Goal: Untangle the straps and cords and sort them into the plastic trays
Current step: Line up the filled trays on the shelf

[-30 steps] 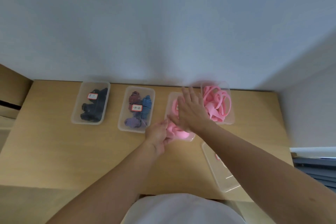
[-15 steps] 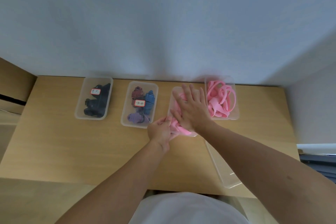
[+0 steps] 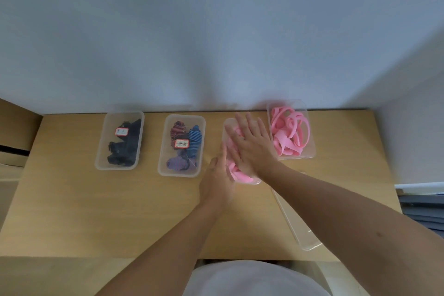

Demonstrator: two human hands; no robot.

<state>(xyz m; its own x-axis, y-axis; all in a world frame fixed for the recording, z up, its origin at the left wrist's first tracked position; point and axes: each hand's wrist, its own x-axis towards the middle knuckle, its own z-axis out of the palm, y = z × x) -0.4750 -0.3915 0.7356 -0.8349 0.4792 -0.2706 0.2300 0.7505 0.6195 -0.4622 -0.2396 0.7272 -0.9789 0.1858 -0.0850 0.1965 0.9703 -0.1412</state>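
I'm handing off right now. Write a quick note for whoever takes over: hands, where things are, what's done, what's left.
Right hand: flat, fingers straight, pressing pink straps into the third tray.
Left hand: at that tray's near left corner, against the straps; grip unclear.
Done: black straps in the left tray, striped straps in the second tray, pink loops in the right tray.
Left: settle the pink straps, then let go. A fifth tray by the right forearm looks empty but is partly hidden.

Wooden tabletop (image 3: 96, 211) is lying open front-left; a gap is showing between black-strap tray (image 3: 100, 149) and striped-strap tray (image 3: 161, 163); a clear tray (image 3: 305, 243) is crowding front-right.
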